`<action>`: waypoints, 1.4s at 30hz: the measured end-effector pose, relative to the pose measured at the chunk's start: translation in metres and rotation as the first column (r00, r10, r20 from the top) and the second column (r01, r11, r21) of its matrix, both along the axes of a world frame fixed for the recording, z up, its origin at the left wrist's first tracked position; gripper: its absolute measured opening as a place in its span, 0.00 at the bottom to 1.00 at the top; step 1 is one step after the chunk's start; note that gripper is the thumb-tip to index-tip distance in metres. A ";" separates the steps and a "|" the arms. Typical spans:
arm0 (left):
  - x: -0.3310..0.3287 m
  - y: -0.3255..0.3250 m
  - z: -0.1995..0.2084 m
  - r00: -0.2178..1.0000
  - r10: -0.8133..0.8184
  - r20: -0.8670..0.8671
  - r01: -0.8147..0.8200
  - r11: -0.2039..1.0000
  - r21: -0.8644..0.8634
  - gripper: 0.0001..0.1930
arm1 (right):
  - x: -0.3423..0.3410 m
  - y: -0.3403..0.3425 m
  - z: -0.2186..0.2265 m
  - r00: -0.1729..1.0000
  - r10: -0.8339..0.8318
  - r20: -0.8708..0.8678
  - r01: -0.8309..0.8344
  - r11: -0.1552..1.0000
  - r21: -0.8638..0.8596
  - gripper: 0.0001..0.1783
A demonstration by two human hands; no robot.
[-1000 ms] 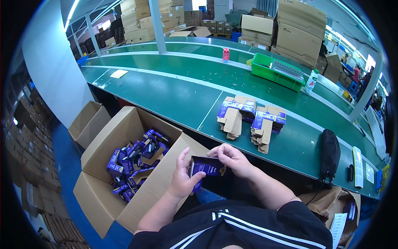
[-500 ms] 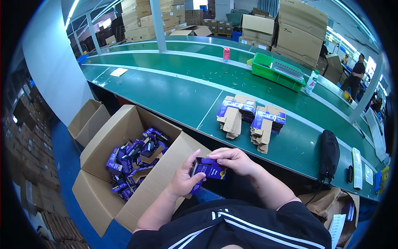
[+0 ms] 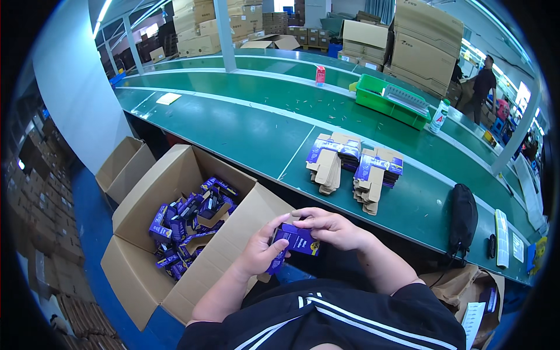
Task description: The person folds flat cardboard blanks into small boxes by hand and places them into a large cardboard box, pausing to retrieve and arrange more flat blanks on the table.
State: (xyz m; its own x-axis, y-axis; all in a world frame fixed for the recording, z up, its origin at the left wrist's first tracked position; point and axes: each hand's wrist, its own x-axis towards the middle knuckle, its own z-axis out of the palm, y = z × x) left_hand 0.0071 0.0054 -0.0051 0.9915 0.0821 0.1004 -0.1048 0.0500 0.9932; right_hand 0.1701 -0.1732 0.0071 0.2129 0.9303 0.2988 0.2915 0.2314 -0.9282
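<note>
A small purple carton (image 3: 296,240) is held between my two hands above my lap. My left hand (image 3: 261,248) is closed around its left side, thumb on the front face. At its upper right edge, my right hand (image 3: 333,228) pinches the carton with thumb and fingers. Left of my hands stands a large open cardboard box (image 3: 150,192), with many purple cartons (image 3: 185,227) heaped inside. On the green bench ahead lie two stacks of flat purple carton blanks, the left stack (image 3: 332,157) beside the right stack (image 3: 376,175).
A green bin (image 3: 385,105), a white bottle (image 3: 438,116) and a red carton (image 3: 320,76) stand farther back on the bench (image 3: 233,128). A black pouch (image 3: 462,219) lies at right. Below it sits an open brown bag (image 3: 466,291). A person (image 3: 483,87) stands at far right.
My right fingers have shifted slightly along the carton's top edge, and its upper flap looks more folded down. The person at far right has moved left.
</note>
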 end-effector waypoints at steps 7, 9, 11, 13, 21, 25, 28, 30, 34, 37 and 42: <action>0.001 -0.002 0.005 0.994 -0.019 0.104 0.018 1.000 0.012 0.31 | 0.000 -0.004 0.006 0.993 0.033 -0.112 -0.045 0.993 -0.105 0.21; 0.001 -0.001 0.002 0.995 -0.025 0.095 0.019 0.998 0.064 0.29 | -0.001 -0.002 0.010 0.996 0.067 -0.050 -0.072 0.994 -0.086 0.21; 0.002 0.000 -0.001 0.995 -0.028 0.091 0.020 0.996 0.089 0.28 | -0.002 -0.001 0.010 0.996 0.084 -0.018 -0.085 0.993 -0.076 0.21; 0.003 0.004 -0.006 0.997 0.011 0.076 -0.007 0.998 -0.058 0.24 | -0.006 -0.002 0.009 0.993 0.003 -0.121 -0.012 0.997 -0.079 0.22; 0.003 -0.001 0.003 0.972 0.219 0.082 -0.182 0.931 -0.317 0.14 | -0.022 0.001 0.010 0.767 -0.341 0.543 0.332 0.936 0.119 0.29; 0.004 -0.005 -0.004 0.953 0.299 -0.045 -0.297 0.901 -0.315 0.14 | -0.019 0.004 0.013 0.559 -0.491 0.668 0.406 0.865 0.297 0.27; 0.004 -0.017 -0.013 0.943 0.328 0.054 -0.319 0.938 -0.134 0.14 | -0.024 0.012 0.010 0.577 -0.484 0.658 0.396 0.870 0.294 0.23; 0.002 -0.020 -0.017 0.921 0.362 0.144 -0.372 0.927 0.052 0.13 | -0.030 0.018 0.005 0.617 -0.462 0.637 0.369 0.885 0.284 0.20; 0.003 -0.020 -0.016 0.898 0.382 0.219 -0.423 0.886 0.189 0.13 | -0.036 0.016 -0.003 0.615 -0.560 0.555 0.364 0.827 0.429 0.14; 0.004 -0.021 -0.016 0.886 0.402 0.232 -0.450 0.866 0.219 0.14 | -0.036 0.016 -0.008 0.662 -0.565 0.492 0.363 0.816 0.449 0.11; 0.004 -0.021 -0.013 0.887 0.379 0.262 -0.440 0.867 0.235 0.15 | -0.029 0.017 -0.008 0.784 -0.519 0.341 0.400 0.842 0.361 0.08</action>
